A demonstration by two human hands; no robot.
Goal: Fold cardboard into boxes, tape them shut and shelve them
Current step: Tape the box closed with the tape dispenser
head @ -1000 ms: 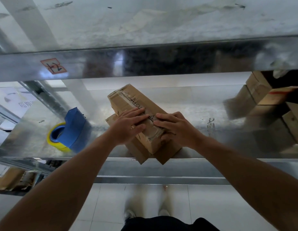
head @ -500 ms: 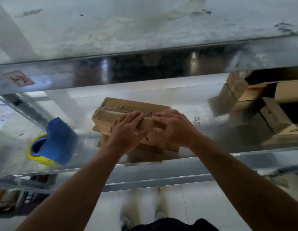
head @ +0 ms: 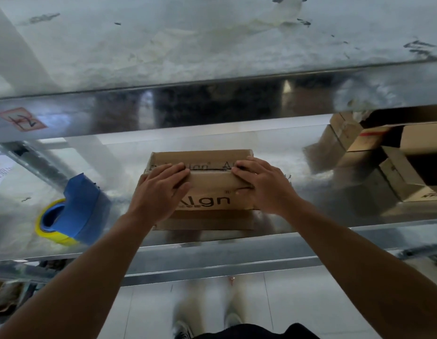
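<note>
Ok, L hand (head: 161, 190) + R hand (head: 265, 187) flat atop box (head: 212, 185).

Red-bordered sticker (head: 22, 119) with black marks, far left, tilted. White printed sheet (head: 0, 171) at the left edge, text unreadable. Pale tiled floor (head: 298, 302) below, with grey joints. Brown clutter (head: 7, 294) lower left, blurred.

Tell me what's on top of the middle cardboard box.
Both hands: the left hand and right hand rest on the cardboard box, fingers at its centre seam. They cover parts of the seam and printing.
</note>
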